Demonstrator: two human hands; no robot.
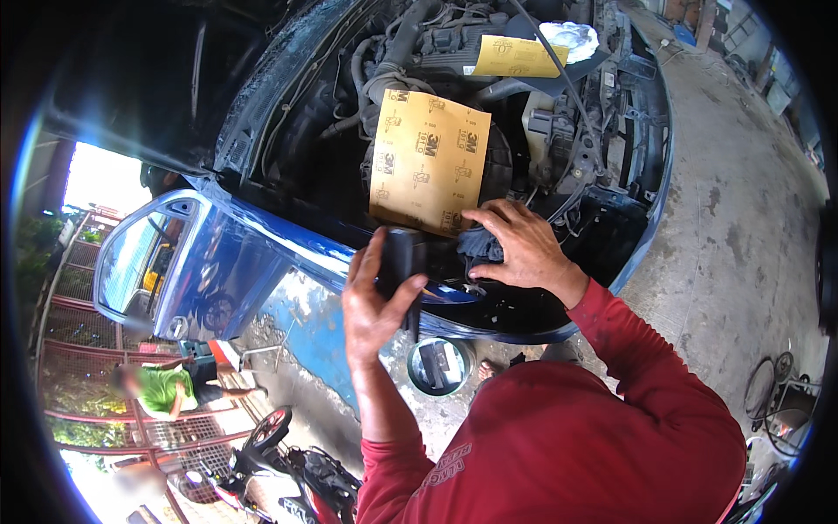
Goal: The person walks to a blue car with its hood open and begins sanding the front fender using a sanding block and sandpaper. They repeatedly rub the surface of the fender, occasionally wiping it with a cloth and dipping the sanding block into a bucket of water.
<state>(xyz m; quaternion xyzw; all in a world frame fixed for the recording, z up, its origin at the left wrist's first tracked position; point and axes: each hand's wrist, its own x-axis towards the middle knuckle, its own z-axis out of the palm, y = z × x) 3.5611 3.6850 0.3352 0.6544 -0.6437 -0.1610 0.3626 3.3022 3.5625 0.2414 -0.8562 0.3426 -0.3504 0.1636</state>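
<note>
My left hand (373, 301) grips a black, flat, rectangular block (400, 262) at the car's front fender, its thumb across the near side. To the right of it, my right hand (526, 249) curls thumb and fingers around a dark, lumpy piece (478, 249); whether this is loose or fixed to the car I cannot tell. Just beyond both hands, a yellow-brown sandpaper sheet (428, 157) lies printed side up over the engine bay. The right fingertips are close to its lower right corner.
A second sandpaper sheet (515, 57) and a crumpled white wad (569, 41) rest farther back, beside the hood prop rod (559, 70). The blue fender (305, 249) borders the bay. Below stands a round bucket (469, 358) with dark pieces inside. A motorcycle (301, 476) and a seated person (170, 389) are left.
</note>
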